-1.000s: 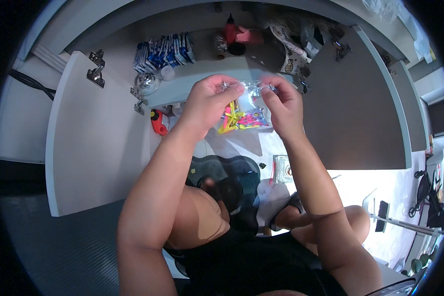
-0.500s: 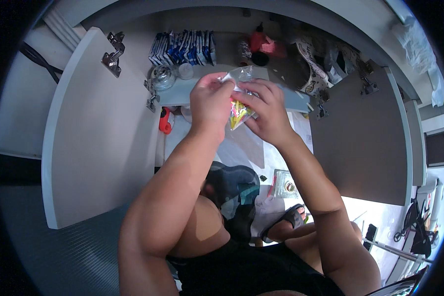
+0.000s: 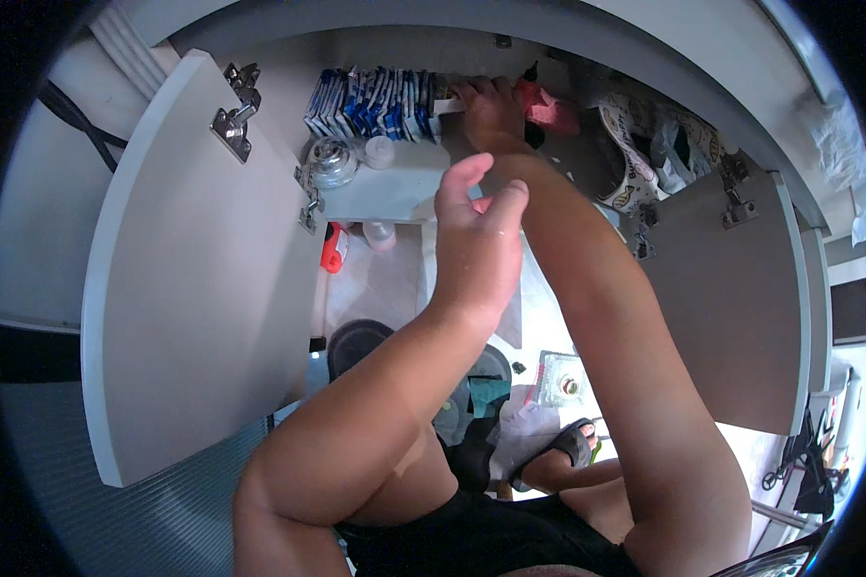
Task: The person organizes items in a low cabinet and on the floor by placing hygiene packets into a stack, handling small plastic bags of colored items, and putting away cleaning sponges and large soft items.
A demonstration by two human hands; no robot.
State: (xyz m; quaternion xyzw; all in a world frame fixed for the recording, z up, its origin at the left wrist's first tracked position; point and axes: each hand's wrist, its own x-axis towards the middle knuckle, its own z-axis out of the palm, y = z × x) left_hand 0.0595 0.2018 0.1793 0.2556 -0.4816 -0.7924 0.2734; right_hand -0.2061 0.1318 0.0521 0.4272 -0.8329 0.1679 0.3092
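Observation:
My right hand reaches deep onto the cabinet shelf. Its fingers curl downward at the right end of a row of blue and white packets; their tips, and whatever they grip, are hidden. A small pale packet edge shows beside these fingers. Closer to me, in front of the shelf, my left hand is raised with nothing visible in it, thumb and index finger apart. The small clear bag of yellow and pink pieces is out of sight now.
Cabinet doors stand open at left and right. A round glass jar and a small white tub sit front left on the shelf. Right of my hand are a pink pouch and a patterned bag.
The clear bag has left my left hand and is no longer seen. My right hand has moved forward to the back of the shelf. My left hand has turned and opened.

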